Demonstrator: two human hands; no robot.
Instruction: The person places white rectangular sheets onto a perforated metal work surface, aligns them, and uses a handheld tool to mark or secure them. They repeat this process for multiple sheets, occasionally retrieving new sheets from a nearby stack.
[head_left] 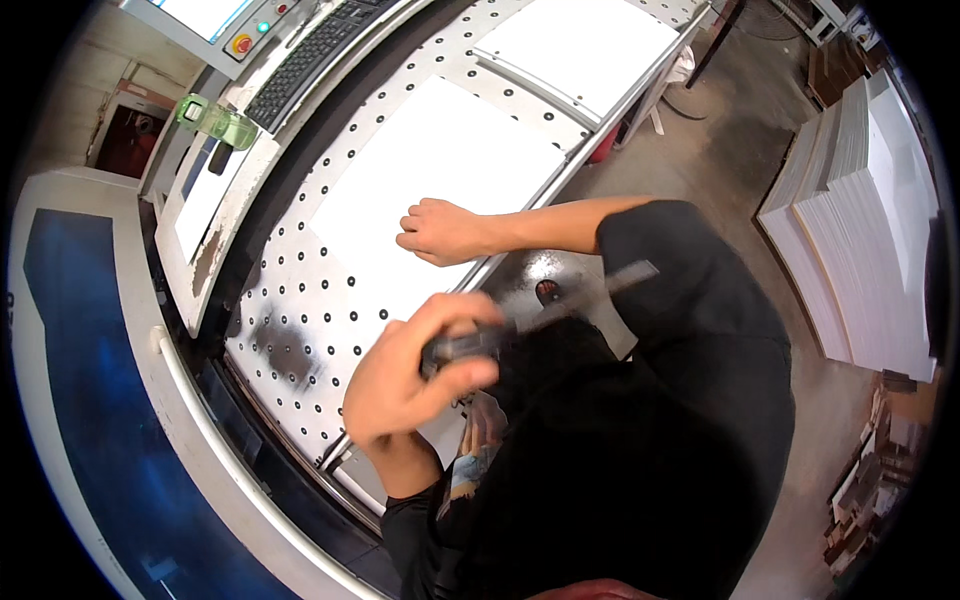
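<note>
My left hand is raised near my body, its fingers wrapped round a caliper-like tool. That tool has a dark body and a long, flat grey bar slanting up to the right; motion blurs it, so its exact kind is uncertain. Farther off, my right hand is closed with curled fingers and rests on a large white sheet. Nothing shows in that hand. Beneath the sheet is a pale table dotted with dark round fittings, with a dark smudge at its near left.
More white sheets lie stacked at the table's far end. A keyboard, a green bottle and a control panel with a red button are at upper left. A blue-and-white machine housing borders the left. Tall board stacks stand right.
</note>
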